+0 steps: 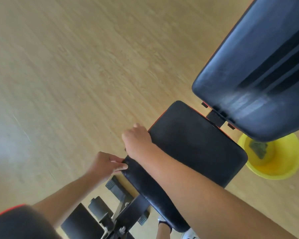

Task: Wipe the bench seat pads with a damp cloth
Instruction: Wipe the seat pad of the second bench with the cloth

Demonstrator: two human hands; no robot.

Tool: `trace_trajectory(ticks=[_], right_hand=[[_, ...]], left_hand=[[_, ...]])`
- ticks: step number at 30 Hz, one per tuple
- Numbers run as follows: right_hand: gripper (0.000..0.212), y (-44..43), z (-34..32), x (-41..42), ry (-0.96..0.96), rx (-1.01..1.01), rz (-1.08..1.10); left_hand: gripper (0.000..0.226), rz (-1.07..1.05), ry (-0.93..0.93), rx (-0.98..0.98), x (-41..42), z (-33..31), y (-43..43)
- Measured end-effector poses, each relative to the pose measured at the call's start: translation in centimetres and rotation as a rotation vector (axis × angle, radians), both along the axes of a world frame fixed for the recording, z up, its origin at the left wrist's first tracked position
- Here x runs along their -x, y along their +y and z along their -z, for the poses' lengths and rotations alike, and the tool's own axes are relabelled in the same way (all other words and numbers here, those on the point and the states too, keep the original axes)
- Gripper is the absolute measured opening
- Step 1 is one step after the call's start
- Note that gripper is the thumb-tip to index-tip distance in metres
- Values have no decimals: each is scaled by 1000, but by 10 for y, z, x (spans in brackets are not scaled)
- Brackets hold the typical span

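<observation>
The black seat pad [197, 144] with an orange underside lies in the middle of the view. My left hand [109, 163] pinches its near left corner between thumb and fingers. My right hand [136, 137] reaches across the pad, and its fingers curl down over the left edge with the fingertips hidden. Neither hand holds a cloth. The dark back pad [248, 75] rises at the upper right and shows pale wet streaks near its lower end. A greenish cloth [258, 149] lies inside the yellow bucket [281, 168] on the floor to the right of the seat.
The bench's black frame and foot rollers [100, 209] sit at the bottom centre. Another black pad with an orange edge [16, 221] fills the lower left corner. Light wooden floor [76, 66] spreads to the left and beyond. My shoe [190, 234] shows under the seat.
</observation>
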State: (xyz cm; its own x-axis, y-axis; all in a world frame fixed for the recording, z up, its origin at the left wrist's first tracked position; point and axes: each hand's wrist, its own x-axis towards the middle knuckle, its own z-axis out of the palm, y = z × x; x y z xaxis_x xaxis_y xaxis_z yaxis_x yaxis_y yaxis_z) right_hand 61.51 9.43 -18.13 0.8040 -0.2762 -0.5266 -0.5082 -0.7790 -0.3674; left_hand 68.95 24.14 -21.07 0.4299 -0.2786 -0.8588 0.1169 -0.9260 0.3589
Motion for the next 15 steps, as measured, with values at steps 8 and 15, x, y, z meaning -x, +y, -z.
trace_trajectory(ticks=[8, 15], right_hand=[[14, -131, 13, 35, -10, 314, 250], [10, -125, 20, 144, 9, 403, 578]], left_hand=[[14, 3, -26, -38, 0, 7, 5], [25, -30, 17, -23, -4, 15, 10]])
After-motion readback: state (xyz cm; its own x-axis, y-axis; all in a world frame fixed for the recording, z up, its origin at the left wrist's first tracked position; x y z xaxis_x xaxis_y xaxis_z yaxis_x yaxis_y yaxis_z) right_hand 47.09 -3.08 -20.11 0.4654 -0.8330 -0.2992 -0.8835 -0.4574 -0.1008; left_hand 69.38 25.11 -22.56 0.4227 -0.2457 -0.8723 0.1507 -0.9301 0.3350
